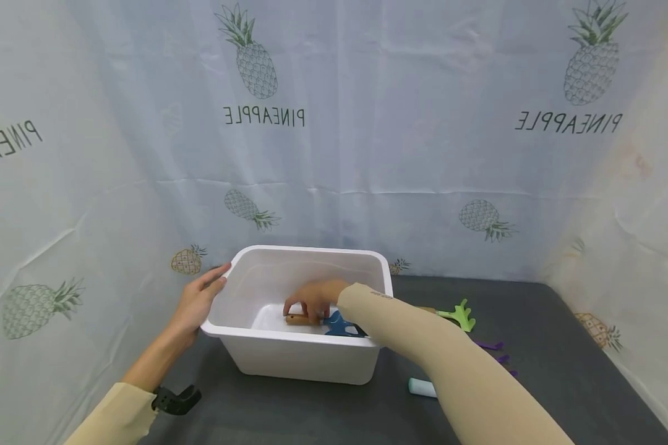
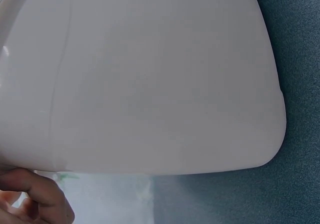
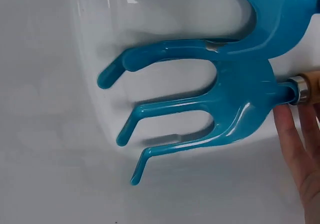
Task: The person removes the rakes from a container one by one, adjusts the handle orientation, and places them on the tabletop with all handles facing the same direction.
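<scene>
A white plastic tub (image 1: 306, 360) stands on the dark table. My left hand (image 1: 192, 304) holds its left rim near the back corner; curled fingers show beside the wall in the left wrist view. Inside the tub, my right hand (image 1: 314, 296) grips the wooden handle (image 1: 297, 319) of a blue hand rake (image 3: 245, 96) with bent prongs. A second blue hand rake (image 3: 280, 19) lies against it, partly overlapping, its handle out of sight. The right forearm hides part of the tub's right side.
Right of the tub lie a green hand rake (image 1: 464, 315), purple prongs (image 1: 490, 346) and a pale cylindrical piece (image 1: 422, 387), partly covered by the right sleeve. A pineapple-print curtain (image 1: 367, 142) hangs behind and along both sides of the table (image 1: 579, 383).
</scene>
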Demonstrator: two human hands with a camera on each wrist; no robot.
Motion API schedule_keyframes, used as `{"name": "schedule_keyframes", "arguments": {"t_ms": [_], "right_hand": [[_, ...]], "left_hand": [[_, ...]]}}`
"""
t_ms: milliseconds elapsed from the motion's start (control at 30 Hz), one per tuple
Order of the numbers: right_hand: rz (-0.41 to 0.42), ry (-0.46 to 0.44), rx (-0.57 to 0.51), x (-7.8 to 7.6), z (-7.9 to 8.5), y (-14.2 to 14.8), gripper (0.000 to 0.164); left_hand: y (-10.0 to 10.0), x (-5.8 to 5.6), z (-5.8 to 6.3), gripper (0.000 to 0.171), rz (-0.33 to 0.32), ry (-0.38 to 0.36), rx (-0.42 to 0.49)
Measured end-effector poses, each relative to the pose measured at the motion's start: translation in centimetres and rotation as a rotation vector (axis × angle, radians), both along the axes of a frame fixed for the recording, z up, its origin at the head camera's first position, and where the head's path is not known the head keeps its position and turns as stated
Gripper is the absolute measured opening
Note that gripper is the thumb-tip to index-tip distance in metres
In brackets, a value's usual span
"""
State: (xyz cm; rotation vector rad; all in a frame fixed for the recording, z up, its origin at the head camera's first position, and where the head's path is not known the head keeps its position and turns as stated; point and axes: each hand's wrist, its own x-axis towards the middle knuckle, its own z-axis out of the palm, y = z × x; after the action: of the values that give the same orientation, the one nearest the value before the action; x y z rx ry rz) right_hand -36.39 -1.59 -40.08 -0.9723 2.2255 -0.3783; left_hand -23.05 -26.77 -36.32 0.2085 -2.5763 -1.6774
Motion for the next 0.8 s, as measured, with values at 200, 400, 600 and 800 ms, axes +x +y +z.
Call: {"name": "schedule_keyframes", "arguments": {"t_ms": [200, 400, 600, 800], "right_hand": [[0.045, 0.033, 0.015, -0.5, 0.2, -0.3, 0.067], [0.080, 0.086, 0.013, -1.1, 0.8, -0.7, 0.067], [0.147, 0.172, 0.013, -1.6, 1.3, -1.2, 0.065], [0.175, 0.258, -0.032, -1.6, 2.4, -1.2, 0.065]], "left_hand": [[0.0, -0.1, -0.1, 0.054, 0.006, 0.002, 0.001], [-0.2, -0.1, 0.0, 0.054, 0.002, 0.018, 0.005], [-0.4, -0.1, -0.2, 0.054, 0.004, 0.029, 0.012], [-0.3, -0.2, -0.6, 0.053, -0.012, 0.035, 0.025]]}}
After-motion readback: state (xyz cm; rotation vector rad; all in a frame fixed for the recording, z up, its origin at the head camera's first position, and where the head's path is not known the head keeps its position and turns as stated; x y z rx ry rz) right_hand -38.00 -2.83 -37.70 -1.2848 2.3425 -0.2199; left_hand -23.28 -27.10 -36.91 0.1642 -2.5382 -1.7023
